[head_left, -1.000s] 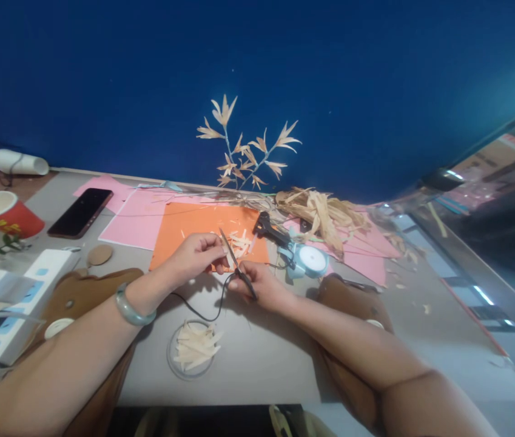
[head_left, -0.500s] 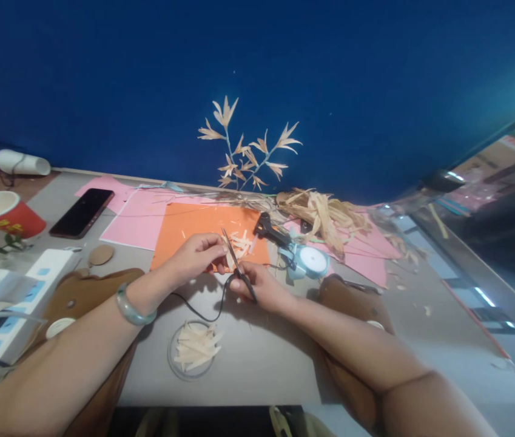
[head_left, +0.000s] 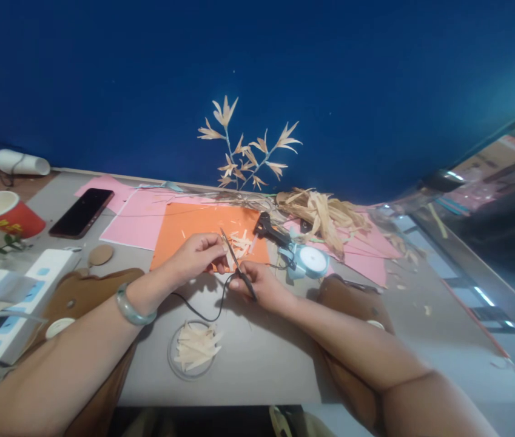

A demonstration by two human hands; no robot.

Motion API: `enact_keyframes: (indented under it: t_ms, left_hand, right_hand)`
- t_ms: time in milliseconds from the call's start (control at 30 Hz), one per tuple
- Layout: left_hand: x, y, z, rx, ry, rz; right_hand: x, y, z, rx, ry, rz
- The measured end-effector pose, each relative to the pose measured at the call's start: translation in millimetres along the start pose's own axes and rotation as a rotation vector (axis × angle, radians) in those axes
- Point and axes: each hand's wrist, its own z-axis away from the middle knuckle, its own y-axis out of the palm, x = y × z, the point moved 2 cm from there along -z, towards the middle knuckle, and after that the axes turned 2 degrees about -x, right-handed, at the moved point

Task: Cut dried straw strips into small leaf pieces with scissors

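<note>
My right hand is closed around the dark handles of a pair of scissors, whose blades point up and away to the left. Opposite it, my left hand pinches a small pale husk strip beside the blades; the fingers partly hide it. Both hands are over the near edge of an orange sheet strewn with pale cut scraps. Closer to me, a round clear dish holds a pile of pointed husk pieces.
Right of the sheet lie a black glue gun, a light-blue tape roll and dried husks. A branch with husk leaves rises behind. On the left are a phone, a red paper cup and a power strip.
The scissor blades look slightly closer together, and my right fingers have shifted a little on the handles. My left hand keeps its place.
</note>
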Motion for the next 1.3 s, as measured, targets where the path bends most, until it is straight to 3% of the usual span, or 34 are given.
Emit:
enact_keyframes:
  t_ms: [500, 700, 833, 1000, 1300]
  left_hand:
    - [-1, 0, 2, -0.002, 0.010, 0.028]
    - [1, -1, 2, 0.057, 0.006, -0.019]
    - [9, -1, -2, 0.135, 0.038, -0.197]
    - [13, -1, -5, 0.117, 0.101, -0.314]
    - [10, 3, -4, 0.017, 0.029, -0.178]
  right_hand:
    - [2, -3, -2, -0.061, -0.032, 0.062]
    - [8, -8, -3, -0.213, -0.097, -0.067]
    - [12, -10, -1, -0.294, -0.158, -0.146]
    - [10, -9, 1, -0.282, -0.184, -0.164]
    - [8, -6, -2, -0.211, -0.184, -0.152]
